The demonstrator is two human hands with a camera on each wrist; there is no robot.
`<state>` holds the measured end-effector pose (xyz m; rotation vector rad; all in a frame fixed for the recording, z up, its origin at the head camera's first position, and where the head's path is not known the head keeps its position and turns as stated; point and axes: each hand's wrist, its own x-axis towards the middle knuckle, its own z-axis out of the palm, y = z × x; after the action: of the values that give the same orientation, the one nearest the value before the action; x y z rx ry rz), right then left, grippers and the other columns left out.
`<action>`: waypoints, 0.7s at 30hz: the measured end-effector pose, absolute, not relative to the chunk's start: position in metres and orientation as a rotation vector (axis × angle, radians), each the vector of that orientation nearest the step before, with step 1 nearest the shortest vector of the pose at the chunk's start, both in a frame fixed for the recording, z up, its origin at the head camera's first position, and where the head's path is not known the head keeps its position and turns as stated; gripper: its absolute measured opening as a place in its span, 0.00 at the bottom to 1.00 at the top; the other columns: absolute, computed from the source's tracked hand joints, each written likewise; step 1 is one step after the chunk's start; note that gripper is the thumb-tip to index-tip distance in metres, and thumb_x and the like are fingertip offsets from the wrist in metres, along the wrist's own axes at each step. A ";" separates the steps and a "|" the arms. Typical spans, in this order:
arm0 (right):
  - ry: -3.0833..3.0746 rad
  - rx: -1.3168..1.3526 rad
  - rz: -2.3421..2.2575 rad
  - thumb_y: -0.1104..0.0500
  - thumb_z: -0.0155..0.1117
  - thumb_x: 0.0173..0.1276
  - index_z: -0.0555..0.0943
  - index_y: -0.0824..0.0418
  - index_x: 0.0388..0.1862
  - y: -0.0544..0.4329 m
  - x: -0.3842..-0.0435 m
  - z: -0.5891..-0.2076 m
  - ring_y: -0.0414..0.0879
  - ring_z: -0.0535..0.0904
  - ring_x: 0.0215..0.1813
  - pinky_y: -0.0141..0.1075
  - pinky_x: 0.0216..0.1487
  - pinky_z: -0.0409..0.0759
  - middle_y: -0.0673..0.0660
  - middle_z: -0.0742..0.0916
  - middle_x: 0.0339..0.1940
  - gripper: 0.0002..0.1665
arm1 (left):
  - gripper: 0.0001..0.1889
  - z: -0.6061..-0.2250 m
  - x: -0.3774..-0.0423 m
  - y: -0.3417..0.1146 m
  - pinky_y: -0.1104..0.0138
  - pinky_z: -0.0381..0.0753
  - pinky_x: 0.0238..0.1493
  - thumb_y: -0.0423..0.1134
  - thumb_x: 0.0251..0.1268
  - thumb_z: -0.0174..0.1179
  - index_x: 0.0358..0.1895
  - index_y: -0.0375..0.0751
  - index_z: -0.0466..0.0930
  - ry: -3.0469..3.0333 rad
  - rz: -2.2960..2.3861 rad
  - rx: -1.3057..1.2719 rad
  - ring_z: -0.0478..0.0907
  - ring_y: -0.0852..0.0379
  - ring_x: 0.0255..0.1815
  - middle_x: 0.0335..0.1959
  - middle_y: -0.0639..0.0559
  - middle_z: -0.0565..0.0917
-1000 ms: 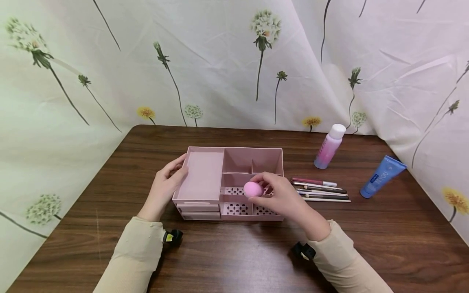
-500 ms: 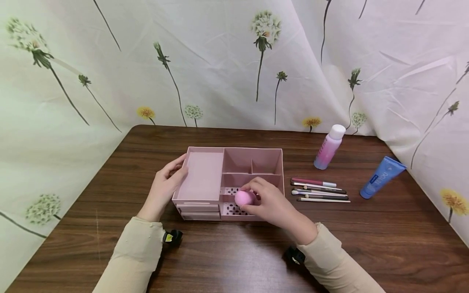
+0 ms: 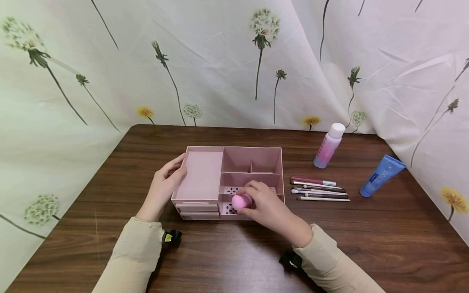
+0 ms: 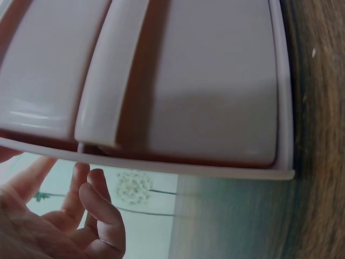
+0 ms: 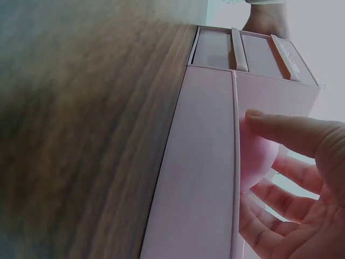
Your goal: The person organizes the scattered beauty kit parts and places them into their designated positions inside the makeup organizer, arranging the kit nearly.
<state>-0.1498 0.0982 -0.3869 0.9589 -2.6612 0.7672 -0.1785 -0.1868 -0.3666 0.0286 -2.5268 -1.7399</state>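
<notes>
A pink makeup organizer stands on the table, with a flat top tray and drawers at its left and open compartments at its right. My left hand holds the organizer's left side, thumb at the rim; in the left wrist view its other fingers bend beside the wall. My right hand pinches a pink makeup sponge between thumb and fingers, low over the front compartments. The right wrist view shows the sponge partly behind the organizer's front wall.
Several makeup brushes and a dark red tube with a silvery end lie right of the organizer. Farther right are a pink-and-white bottle and a blue squeeze tube. A flowered cloth hangs behind the table.
My right hand has moved left and toward the front with the sponge, from the middle compartment down into the front one. The left hand and the organizer stay in place.
</notes>
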 end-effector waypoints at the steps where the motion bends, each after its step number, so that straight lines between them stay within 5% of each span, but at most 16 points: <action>1: -2.666 0.962 0.763 0.56 0.79 0.53 0.84 0.60 0.47 0.098 -0.150 -0.387 0.50 0.78 0.48 0.43 0.51 0.76 0.54 0.83 0.44 0.23 | 0.25 -0.366 -0.179 -0.187 0.77 0.72 0.47 0.46 0.74 0.54 0.72 0.50 0.69 -2.525 -1.740 0.027 0.72 0.70 0.47 0.59 0.41 0.76; 21: -2.698 1.019 0.799 0.59 0.77 0.57 0.87 0.60 0.45 0.101 -0.154 -0.387 0.47 0.78 0.42 0.40 0.49 0.76 0.53 0.82 0.39 0.16 | 0.25 -0.366 -0.180 -0.185 0.76 0.72 0.46 0.45 0.74 0.54 0.72 0.50 0.69 -2.538 -1.717 0.048 0.72 0.69 0.45 0.58 0.39 0.76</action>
<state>-0.1537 0.1014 -0.3867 1.0187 -2.6978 0.7994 -0.1802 -0.1853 -0.3660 0.0480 -2.5375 -1.7167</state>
